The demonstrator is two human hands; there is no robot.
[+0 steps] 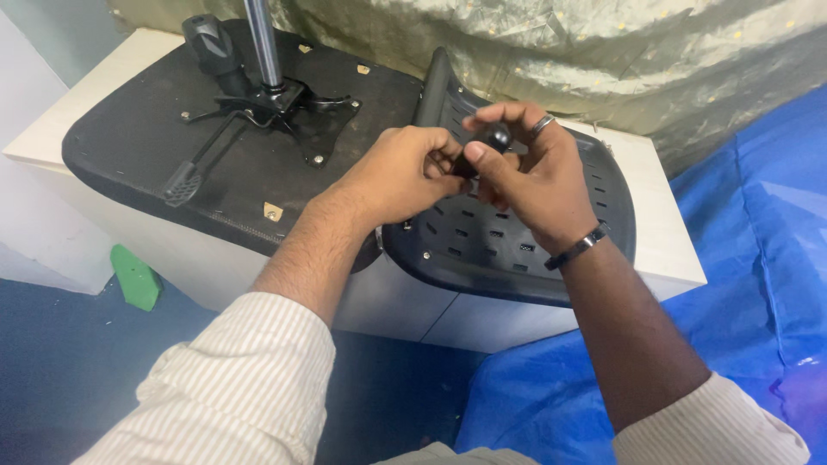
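Note:
My left hand [398,172] and my right hand [527,176] meet above a black perforated plastic chair backrest [495,245] lying on a white table [663,250]. Both hands pinch a small black round knob [497,136] between thumb and fingers. My right hand wears a ring and a dark wristband. An upturned black chair seat [138,146] lies to the left, with its metal tilt mechanism [276,102], a chrome gas cylinder [263,43] and black levers [185,181] facing up.
A shiny olive-gold sheet [560,52] hangs behind the table. Blue plastic sheeting [758,258] covers the floor at right. A green object [133,277] sits on the dark floor at lower left, beside the table's front edge.

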